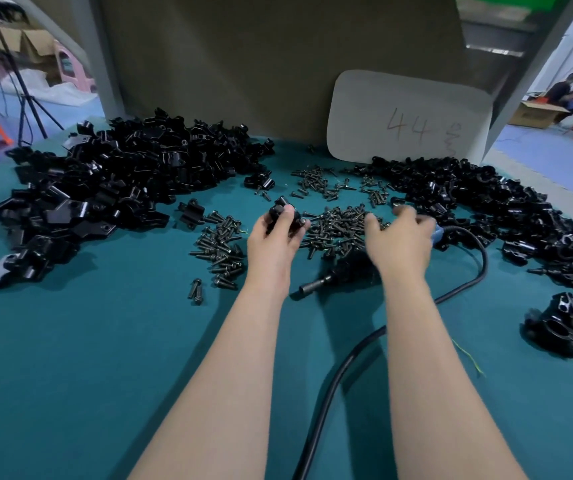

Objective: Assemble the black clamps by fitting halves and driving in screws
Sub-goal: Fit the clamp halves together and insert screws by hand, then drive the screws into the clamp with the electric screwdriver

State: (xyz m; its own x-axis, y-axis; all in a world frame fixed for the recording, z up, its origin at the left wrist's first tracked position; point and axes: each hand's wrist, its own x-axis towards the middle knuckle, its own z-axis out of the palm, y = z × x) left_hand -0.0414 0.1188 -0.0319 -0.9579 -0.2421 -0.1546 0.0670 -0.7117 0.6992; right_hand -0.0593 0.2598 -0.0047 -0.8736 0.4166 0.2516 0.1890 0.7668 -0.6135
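Gripping a black clamp [280, 213] in your left hand [271, 242], you hold your right hand [399, 240], fingers curled, over loose screws [340, 230] on the desk [105, 341]; blur hides any pinch.

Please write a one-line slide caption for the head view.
Left hand holds a clamp while right hand reaches over the screws.

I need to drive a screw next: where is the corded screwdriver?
Head view: the screwdriver lies on the table, just nearer than the middle screw pile, partly under the right hand.
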